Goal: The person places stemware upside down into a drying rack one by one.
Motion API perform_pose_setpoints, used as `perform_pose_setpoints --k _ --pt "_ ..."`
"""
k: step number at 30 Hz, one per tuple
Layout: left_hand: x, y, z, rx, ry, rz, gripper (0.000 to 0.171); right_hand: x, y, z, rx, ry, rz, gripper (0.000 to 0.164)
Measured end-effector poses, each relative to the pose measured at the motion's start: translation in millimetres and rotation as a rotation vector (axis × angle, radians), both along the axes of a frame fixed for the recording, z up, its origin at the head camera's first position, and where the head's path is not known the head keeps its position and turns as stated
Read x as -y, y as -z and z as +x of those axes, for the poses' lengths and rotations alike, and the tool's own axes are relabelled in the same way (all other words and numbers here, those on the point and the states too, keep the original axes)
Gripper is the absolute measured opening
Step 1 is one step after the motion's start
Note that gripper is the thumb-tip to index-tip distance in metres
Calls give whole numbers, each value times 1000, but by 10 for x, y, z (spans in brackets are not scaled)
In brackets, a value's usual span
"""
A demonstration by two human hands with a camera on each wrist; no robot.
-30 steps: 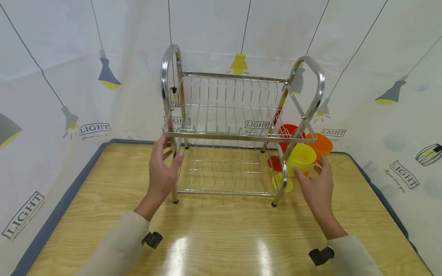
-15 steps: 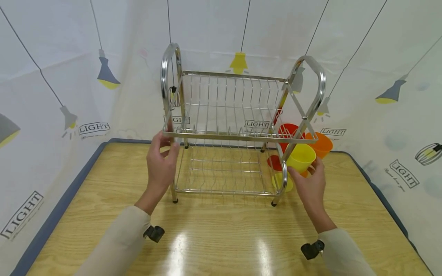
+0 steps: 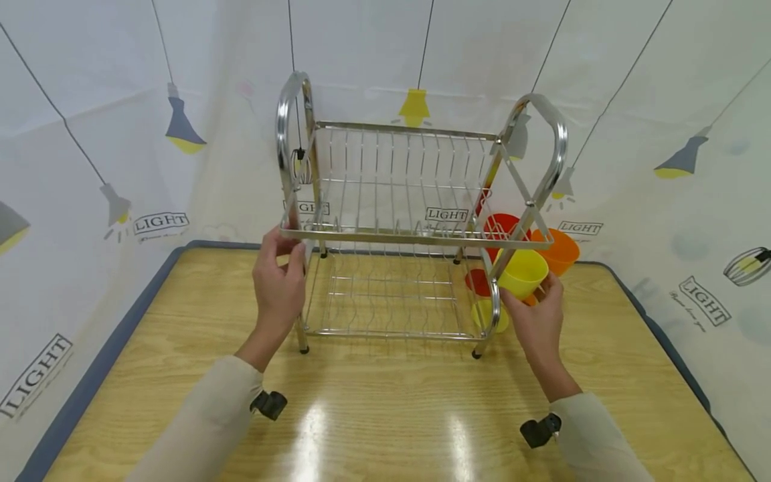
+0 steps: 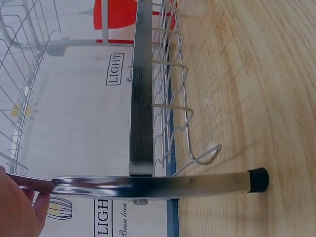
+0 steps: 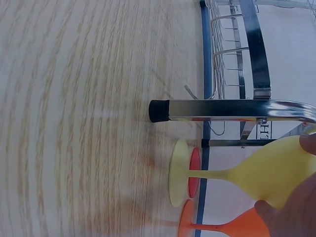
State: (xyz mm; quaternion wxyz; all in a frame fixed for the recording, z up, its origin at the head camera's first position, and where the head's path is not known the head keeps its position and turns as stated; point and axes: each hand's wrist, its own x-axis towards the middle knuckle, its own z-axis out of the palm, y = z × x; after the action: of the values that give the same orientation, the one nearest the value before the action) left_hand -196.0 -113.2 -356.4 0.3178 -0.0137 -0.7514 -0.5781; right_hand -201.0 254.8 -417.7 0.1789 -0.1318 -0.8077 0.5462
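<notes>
A two-tier chrome dish rack (image 3: 391, 237) stands on the wooden table. My left hand (image 3: 278, 278) holds its left front post just under the upper tier, and in the left wrist view the fingers (image 4: 19, 207) wrap the tube. On the rack's right side, my right hand (image 3: 539, 314) grips the bowl of a yellow plastic goblet (image 3: 523, 271). The right wrist view shows this goblet (image 5: 269, 170) upright on its thin stem, with its round foot at the tabletop beside the rack's leg. Part of the goblet lies behind the rack's curved post.
A red goblet (image 3: 501, 226) and an orange goblet (image 3: 560, 251) stand behind the yellow one, close together by the rack's right end. Lamp-print cloth (image 3: 385, 60) hangs at the back and sides. The table (image 3: 385, 408) has a dark blue edge.
My right hand has moved left and in against the yellow goblet, its fingers drawing round the bowl. The goblet has shifted slightly left. My left hand's fingers have drawn in at the post.
</notes>
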Motion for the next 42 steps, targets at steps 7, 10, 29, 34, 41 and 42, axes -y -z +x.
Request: perform_pose_setpoints --k 7,10,29,34,41,42 --pt "81 200 -181 -31 9 6 28 -32 -75 4 21 -22 -37 88" --pt "85 210 -192 -34 18 10 28 -50 -122 22 13 -31 -53 88" --pt "98 196 -186 -24 -26 -85 28 -78 -361 222 -95 -91 -142 83" --pt "101 192 -175 -23 -36 -89 27 -62 -418 278 -98 -91 -128 81" --pt "102 217 -163 -25 -34 -96 27 -53 -481 364 -114 -88 -118 80" --pt "102 226 -165 -25 -31 -94 27 -53 -489 373 -112 -87 -107 79"
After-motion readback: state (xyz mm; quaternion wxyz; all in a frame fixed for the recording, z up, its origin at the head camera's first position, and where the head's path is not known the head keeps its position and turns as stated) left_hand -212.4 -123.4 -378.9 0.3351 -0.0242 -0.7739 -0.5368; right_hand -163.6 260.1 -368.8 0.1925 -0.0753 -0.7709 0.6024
